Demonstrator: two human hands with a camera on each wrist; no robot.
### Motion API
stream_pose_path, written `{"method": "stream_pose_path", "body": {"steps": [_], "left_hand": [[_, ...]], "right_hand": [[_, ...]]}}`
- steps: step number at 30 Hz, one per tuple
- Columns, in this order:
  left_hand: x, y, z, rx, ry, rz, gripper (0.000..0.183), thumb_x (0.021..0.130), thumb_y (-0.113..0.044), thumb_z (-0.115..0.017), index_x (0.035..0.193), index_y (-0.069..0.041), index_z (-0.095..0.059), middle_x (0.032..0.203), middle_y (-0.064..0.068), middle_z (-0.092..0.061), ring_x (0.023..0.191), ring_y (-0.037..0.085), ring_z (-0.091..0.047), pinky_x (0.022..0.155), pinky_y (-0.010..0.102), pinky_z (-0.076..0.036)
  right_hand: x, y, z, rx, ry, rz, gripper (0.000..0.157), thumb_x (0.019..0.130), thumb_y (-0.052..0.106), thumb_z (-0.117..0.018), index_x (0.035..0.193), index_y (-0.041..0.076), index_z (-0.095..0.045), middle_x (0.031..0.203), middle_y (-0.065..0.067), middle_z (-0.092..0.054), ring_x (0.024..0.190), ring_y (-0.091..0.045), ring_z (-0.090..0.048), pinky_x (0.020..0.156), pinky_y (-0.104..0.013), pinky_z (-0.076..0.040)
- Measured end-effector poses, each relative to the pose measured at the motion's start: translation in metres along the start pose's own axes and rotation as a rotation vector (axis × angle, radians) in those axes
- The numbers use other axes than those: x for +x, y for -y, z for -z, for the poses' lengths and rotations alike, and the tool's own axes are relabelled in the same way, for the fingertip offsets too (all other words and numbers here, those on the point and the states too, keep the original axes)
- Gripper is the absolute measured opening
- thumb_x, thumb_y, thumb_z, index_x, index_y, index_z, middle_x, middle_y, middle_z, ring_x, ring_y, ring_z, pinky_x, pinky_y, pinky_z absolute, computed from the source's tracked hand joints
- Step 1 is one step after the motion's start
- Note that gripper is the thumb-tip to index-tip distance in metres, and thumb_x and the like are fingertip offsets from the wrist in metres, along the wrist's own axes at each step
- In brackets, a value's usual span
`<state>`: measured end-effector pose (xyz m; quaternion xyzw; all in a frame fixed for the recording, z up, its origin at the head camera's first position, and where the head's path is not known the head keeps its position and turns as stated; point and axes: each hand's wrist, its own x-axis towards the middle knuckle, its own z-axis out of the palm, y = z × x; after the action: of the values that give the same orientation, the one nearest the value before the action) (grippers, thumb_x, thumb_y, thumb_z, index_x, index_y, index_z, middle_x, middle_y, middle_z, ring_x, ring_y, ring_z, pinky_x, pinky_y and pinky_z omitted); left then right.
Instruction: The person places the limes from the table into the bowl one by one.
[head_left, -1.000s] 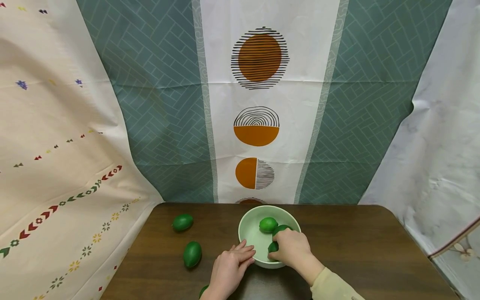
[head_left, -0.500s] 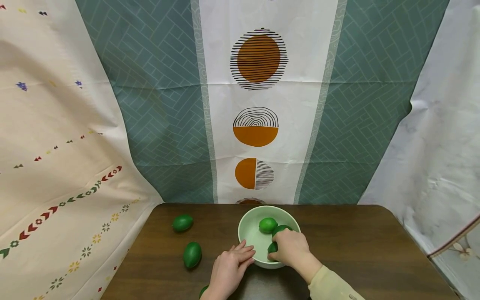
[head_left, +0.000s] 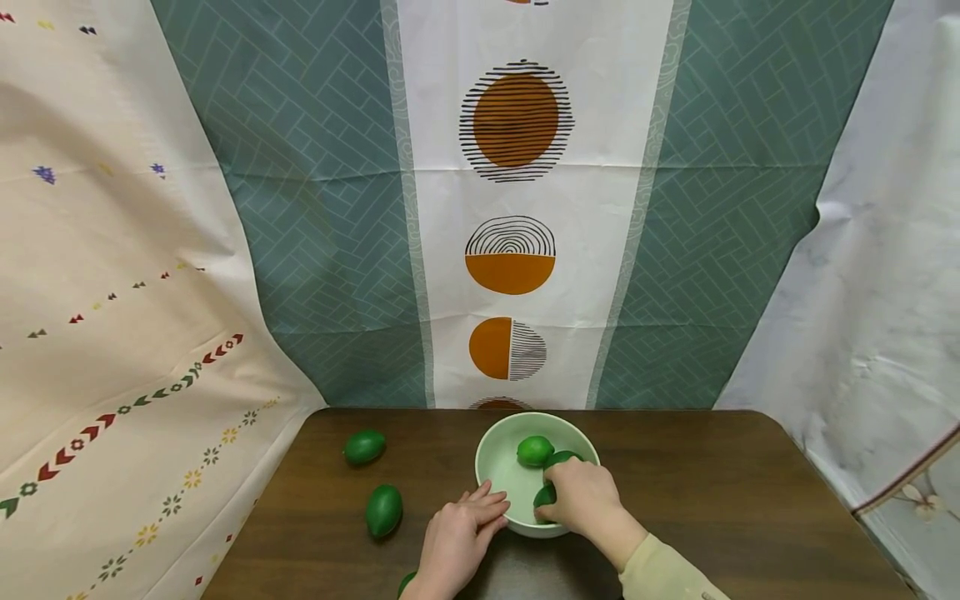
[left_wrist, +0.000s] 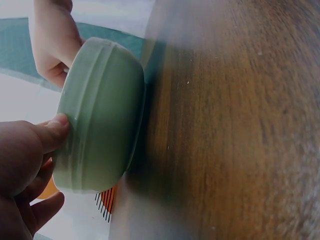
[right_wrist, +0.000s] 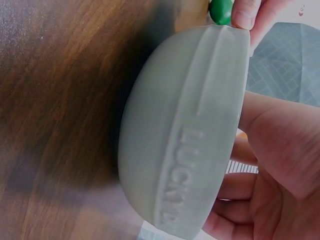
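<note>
A pale green bowl [head_left: 498, 450] stands on the brown table. Inside it, a bright green lime [head_left: 536, 451] lies toward the back, with a darker green fruit [head_left: 561, 457] beside it. My right hand [head_left: 588, 500] reaches over the right rim and grips another dark green, lime-like fruit [head_left: 545, 495] between thumb and fingers, low in the bowl. At the near left rim, my left hand [head_left: 461, 533] holds the bowl, its thumb [left_wrist: 59, 122] on the outer wall and fingers over the edge. Raised lettering shows on the bowl's side in the right wrist view.
Two dark green oval fruits [head_left: 364, 447] [head_left: 384, 510] lie on the table [head_left: 697, 492] left of the bowl. Part of another green fruit [head_left: 407, 581] shows beside my left wrist. Patterned cloths [head_left: 337, 250] hang behind the table and along both sides.
</note>
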<state>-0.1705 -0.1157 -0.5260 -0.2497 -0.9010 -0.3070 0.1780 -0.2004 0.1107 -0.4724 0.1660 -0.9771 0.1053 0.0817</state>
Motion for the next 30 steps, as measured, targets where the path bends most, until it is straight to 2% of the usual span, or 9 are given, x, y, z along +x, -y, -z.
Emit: {"method": "stream_pose_path", "body": {"steps": [8, 11, 17, 23, 26, 30], "left_hand": [[0.0, 0.0, 0.0, -0.006, 0.001, -0.004, 0.025, 0.094, -0.021, -0.083, 0.119, -0.017, -0.085, 0.123, -0.009, -0.077, 0.127, 0.018, -0.069, 0.099, 0.053, -0.059], [0.001, 0.001, 0.0, -0.008, 0.003, -0.003, 0.025, 0.095, -0.021, -0.083, 0.119, -0.017, -0.085, 0.123, -0.009, -0.077, 0.127, 0.019, -0.069, 0.1, 0.053, -0.059], [0.0, 0.001, 0.0, -0.006, -0.003, -0.009, 0.024, 0.095, -0.022, -0.083, 0.118, -0.017, -0.085, 0.123, -0.009, -0.077, 0.126, 0.019, -0.069, 0.099, 0.054, -0.059], [0.0, 0.002, -0.002, 0.0, -0.027, -0.028, 0.025, 0.093, -0.022, -0.084, 0.117, -0.016, -0.086, 0.122, -0.009, -0.078, 0.125, 0.018, -0.07, 0.098, 0.054, -0.06], [-0.001, 0.003, -0.003, 0.006, -0.039, -0.041, 0.025, 0.093, -0.022, -0.085, 0.117, -0.017, -0.086, 0.121, -0.009, -0.078, 0.124, 0.018, -0.07, 0.097, 0.054, -0.06], [-0.001, 0.004, -0.003, 0.007, -0.045, -0.04, 0.024, 0.092, -0.022, -0.085, 0.116, -0.017, -0.086, 0.121, -0.009, -0.078, 0.124, 0.018, -0.07, 0.098, 0.053, -0.06]], "right_hand": [[-0.002, -0.001, 0.003, -0.005, -0.008, 0.004, 0.038, 0.069, 0.045, -0.097, 0.072, 0.023, -0.066, 0.064, 0.01, -0.05, 0.06, -0.012, -0.052, 0.05, -0.039, -0.044], [-0.002, -0.002, 0.006, 0.004, -0.008, 0.008, 0.036, 0.07, 0.045, -0.097, 0.076, 0.023, -0.069, 0.064, 0.01, -0.051, 0.061, -0.013, -0.054, 0.05, -0.039, -0.046], [-0.004, -0.007, 0.009, 0.029, -0.058, 0.029, 0.037, 0.073, 0.044, -0.096, 0.097, 0.021, -0.083, 0.074, 0.009, -0.067, 0.065, -0.015, -0.062, 0.052, -0.041, -0.05], [-0.011, -0.017, 0.011, 0.079, -0.1, 0.055, 0.026, 0.086, 0.042, -0.09, 0.103, 0.023, -0.084, 0.086, 0.009, -0.077, 0.07, -0.019, -0.071, 0.055, -0.039, -0.055], [-0.016, -0.025, 0.01, 0.117, -0.114, 0.081, 0.026, 0.092, 0.041, -0.085, 0.11, 0.022, -0.085, 0.097, 0.01, -0.079, 0.082, -0.017, -0.075, 0.064, -0.039, -0.06], [-0.024, -0.038, 0.006, 0.154, -0.139, 0.183, 0.034, 0.097, 0.039, -0.08, 0.123, 0.017, -0.082, 0.121, -0.001, -0.078, 0.111, -0.023, -0.075, 0.09, -0.046, -0.062]]}}
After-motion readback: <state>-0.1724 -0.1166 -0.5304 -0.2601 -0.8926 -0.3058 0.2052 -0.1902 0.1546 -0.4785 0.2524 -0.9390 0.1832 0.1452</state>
